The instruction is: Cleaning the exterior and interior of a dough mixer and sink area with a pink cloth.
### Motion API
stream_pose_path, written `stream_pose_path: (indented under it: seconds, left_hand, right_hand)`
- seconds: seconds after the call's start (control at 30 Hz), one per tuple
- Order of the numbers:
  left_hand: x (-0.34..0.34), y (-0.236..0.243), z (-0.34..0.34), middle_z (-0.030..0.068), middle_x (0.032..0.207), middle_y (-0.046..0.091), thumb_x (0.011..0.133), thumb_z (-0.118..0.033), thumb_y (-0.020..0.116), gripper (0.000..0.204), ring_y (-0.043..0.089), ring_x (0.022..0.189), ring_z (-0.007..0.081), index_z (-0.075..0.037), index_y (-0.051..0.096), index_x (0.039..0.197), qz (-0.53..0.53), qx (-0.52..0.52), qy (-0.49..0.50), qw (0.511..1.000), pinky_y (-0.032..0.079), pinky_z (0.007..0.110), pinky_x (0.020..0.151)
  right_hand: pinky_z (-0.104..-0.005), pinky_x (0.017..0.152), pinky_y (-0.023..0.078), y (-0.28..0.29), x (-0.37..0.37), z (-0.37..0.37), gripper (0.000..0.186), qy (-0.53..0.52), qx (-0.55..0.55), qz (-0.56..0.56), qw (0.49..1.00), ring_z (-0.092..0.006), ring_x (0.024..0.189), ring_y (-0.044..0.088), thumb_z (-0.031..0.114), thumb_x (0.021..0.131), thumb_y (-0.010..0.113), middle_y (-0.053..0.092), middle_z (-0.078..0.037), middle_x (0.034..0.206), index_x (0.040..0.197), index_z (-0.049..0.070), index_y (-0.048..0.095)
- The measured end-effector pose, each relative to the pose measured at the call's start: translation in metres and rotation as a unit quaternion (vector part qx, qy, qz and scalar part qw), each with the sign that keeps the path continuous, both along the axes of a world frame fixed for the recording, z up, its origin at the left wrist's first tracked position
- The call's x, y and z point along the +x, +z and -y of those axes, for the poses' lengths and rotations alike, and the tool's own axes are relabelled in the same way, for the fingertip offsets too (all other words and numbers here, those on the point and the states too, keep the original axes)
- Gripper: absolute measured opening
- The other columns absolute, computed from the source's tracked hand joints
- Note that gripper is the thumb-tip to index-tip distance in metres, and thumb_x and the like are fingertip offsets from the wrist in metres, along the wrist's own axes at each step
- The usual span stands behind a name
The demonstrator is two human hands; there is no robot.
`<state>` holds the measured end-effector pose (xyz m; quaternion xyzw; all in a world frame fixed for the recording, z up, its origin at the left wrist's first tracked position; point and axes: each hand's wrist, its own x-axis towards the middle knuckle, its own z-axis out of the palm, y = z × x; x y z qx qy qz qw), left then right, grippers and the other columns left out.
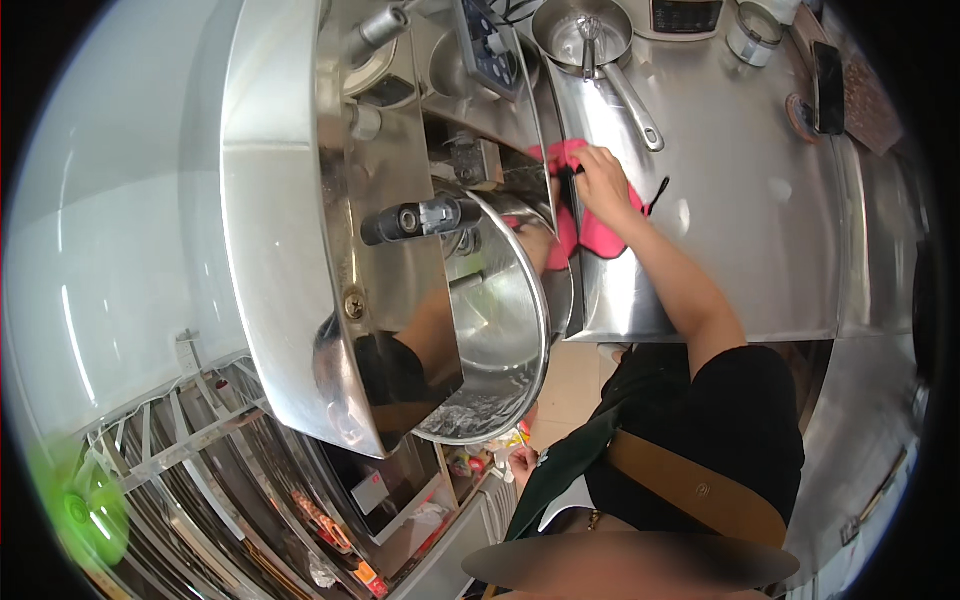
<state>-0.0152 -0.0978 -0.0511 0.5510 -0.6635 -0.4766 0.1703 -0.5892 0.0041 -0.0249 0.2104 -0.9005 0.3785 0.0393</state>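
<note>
Touching pink cloth near glossy, round metal bowl: right hand

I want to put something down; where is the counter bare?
The counter is bare between the pink cloth under your right hand and the phone, below the pan and jar. It's crowded along the back, where they stand, and at left, beside the steel bowl.

Cloth on counter, right of bowl, 1 saucepan behind cloth, 1 phone right of saucepan
</note>
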Motion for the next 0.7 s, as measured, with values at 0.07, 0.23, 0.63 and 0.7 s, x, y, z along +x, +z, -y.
stream_pose_path:
  seconds: [0.07,0.23,0.63,0.7]
  left_hand:
    - [0.000,-0.001,0.007,0.0023,0.062,0.047,0.078,-0.010,0.056,0.015,0.041,0.051,0.0068,-0.004,0.042,0.080,-0.010,0.027,-0.001,1.000,0.035,0.019,0.047]
    - [-0.013,0.007,0.006,0.0018,0.062,0.047,0.079,-0.008,0.055,0.013,0.042,0.051,0.0066,-0.004,0.042,0.081,0.009,0.036,0.050,0.998,0.035,0.019,0.047]
    - [-0.014,0.011,-0.004,0.0001,0.059,0.046,0.079,-0.010,0.055,0.014,0.040,0.051,0.0055,-0.004,0.043,0.078,0.037,0.040,0.001,0.999,0.033,0.018,0.046]
    - [-0.072,0.050,-0.017,0.0000,0.059,0.046,0.080,-0.010,0.055,0.014,0.039,0.051,0.0053,-0.004,0.043,0.078,0.044,0.042,0.006,0.998,0.032,0.018,0.046]
  right_hand:
    - [-0.0365,0.085,0.036,-0.005,0.013,0.001,0.032,-0.134,-0.235,0.078,0.959,-0.0293,0.099,0.045,0.001,0.066,0.049,0.052,-0.012,0.101,0.098,-0.001,0.050]
    - [-0.0339,0.094,0.028,0.028,0.084,0.027,0.038,-0.094,-0.330,0.039,0.938,-0.0285,0.114,0.036,0.005,0.079,0.044,0.039,-0.018,0.121,0.117,-0.001,0.041]
    - [-0.0313,0.089,0.033,-0.007,-0.093,0.050,0.034,-0.068,-0.396,-0.023,0.916,-0.0281,0.106,0.042,0.012,0.079,0.044,0.046,-0.013,0.114,0.113,0.005,0.045]
    - [-0.0311,0.091,0.031,-0.012,-0.044,0.039,0.034,-0.065,-0.411,0.025,0.909,-0.0272,0.109,0.040,0.011,0.079,0.044,0.045,-0.014,0.115,0.113,0.005,0.046]
